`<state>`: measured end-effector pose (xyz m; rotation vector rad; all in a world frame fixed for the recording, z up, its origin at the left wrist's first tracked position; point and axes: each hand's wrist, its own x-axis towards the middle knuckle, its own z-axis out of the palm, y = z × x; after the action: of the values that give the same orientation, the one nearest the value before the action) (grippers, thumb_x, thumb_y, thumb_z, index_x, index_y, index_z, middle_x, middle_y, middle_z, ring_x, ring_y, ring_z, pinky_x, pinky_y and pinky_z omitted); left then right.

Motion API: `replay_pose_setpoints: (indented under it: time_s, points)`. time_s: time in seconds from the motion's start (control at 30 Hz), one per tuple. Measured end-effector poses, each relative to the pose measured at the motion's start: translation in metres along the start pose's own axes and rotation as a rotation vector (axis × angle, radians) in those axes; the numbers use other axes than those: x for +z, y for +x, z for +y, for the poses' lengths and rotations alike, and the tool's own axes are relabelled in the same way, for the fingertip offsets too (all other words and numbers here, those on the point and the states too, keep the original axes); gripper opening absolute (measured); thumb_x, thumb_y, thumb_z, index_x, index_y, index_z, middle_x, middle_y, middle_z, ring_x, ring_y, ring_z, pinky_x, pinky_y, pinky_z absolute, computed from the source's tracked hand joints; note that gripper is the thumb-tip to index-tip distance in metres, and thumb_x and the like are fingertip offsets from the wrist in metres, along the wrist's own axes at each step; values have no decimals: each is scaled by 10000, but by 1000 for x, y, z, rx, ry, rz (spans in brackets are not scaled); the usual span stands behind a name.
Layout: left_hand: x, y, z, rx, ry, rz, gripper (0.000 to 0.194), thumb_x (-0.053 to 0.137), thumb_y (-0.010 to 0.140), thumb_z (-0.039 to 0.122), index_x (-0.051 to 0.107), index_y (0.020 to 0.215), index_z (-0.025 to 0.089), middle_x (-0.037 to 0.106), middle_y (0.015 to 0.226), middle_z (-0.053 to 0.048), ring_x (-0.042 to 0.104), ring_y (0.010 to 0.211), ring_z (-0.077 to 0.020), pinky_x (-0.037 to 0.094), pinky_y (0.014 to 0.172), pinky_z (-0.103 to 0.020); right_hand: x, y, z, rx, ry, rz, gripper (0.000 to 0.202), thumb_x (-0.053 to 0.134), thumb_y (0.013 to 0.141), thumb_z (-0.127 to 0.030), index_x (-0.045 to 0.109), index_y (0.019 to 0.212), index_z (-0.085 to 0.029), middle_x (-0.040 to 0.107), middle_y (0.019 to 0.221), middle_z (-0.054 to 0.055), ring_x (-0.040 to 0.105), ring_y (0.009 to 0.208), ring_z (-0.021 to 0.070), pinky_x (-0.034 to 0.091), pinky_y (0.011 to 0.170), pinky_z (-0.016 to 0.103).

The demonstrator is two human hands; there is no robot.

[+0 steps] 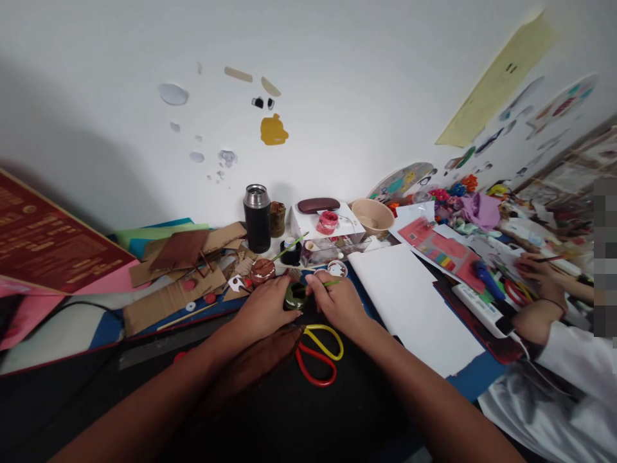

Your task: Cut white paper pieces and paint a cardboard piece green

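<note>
My left hand [267, 307] is closed round a small jar of dark green paint [295, 303], its mouth turned up. My right hand [339, 301] is pinched on a thin paintbrush [332, 283] whose green handle end shows; its other end, by the jar's mouth, is hard to make out. Below my hands lie scissors [322, 384] with one red and one yellow handle loop. A brown, leaf-shaped piece [255, 360] rests under my left forearm, covering the scissors' blades. Just beyond my left hand stands a jar of brown paint [263, 270], with another green stick [290, 245] near it.
A black flask [257, 222] stands at the back beside cardboard scraps [176, 299]. White paper [419, 302] lies to my right. Behind are a beige bowl [372, 217] and pink paint jar [328, 222]. A co-worker's hand [540, 273] works at far right near a power strip [479, 310].
</note>
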<state>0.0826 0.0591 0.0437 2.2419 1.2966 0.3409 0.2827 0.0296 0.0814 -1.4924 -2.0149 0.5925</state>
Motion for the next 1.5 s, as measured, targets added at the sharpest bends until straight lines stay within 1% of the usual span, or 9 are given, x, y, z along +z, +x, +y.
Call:
replay_pose_setpoints:
  time_s: [0.3,0.5,0.6,0.7,0.87,1.1,1.17,1.3,1.5]
  points:
    - [3,0,-6,34,-44,14,485,809,814,287,598,1246,223,746,1313,-162,696,1264,-378,540,1051,-494,5,-4,1,19,-6,2,453,443,1149,-427,685,821,-229,611,569,-7,645,616,198,446,687,285]
    - [3,0,-6,32,-72,33,476,817,798,273,615,1229,245,757,1292,-128,708,1240,-352,541,1051,-474,6,-4,-1,10,-15,-25,455,452,1145,-424,692,813,-225,630,589,-1,646,625,197,445,682,287]
    - [2,1,-5,16,-60,23,480,820,804,290,615,1235,232,761,1288,-141,713,1238,-361,545,1042,-479,4,-3,-2,-2,-18,3,475,441,1149,-439,692,805,-230,624,584,0,645,627,201,445,695,293]
    - [2,2,-4,-11,-55,17,581,839,798,281,585,1318,222,752,1334,-152,708,1269,-368,546,1047,-475,1,-2,-4,14,12,34,470,440,1155,-440,703,827,-232,615,568,-5,649,636,205,451,704,293]
    - [5,1,-4,-6,-92,43,699,844,793,215,541,1422,179,741,1375,-181,683,1328,-374,526,1097,-474,3,0,-2,23,-3,-15,420,500,1142,-397,694,814,-219,639,600,-7,644,620,193,438,692,284]
    - [8,-4,-6,-40,-148,76,924,870,770,182,426,1580,182,648,1529,-225,599,1447,-390,469,1191,-516,3,-3,1,56,99,14,452,450,1154,-438,682,829,-225,599,554,-29,642,603,187,457,692,275]
    - [7,-6,-5,-25,-151,74,902,873,771,186,446,1566,193,652,1529,-213,602,1440,-391,464,1194,-525,3,-4,0,44,87,4,458,465,1147,-445,679,808,-223,605,561,-22,645,610,189,460,693,276]
    - [5,-8,0,22,-166,93,745,873,786,230,554,1460,213,697,1468,-172,639,1380,-381,484,1160,-509,5,-4,-1,47,72,27,473,452,1148,-468,687,817,-225,594,547,-24,642,601,188,462,698,278]
    - [6,-4,5,-78,-128,91,661,873,794,236,601,1394,176,717,1412,-201,668,1326,-378,504,1115,-490,6,-3,2,46,64,32,490,442,1146,-480,672,791,-234,584,523,-27,639,576,189,458,702,278]
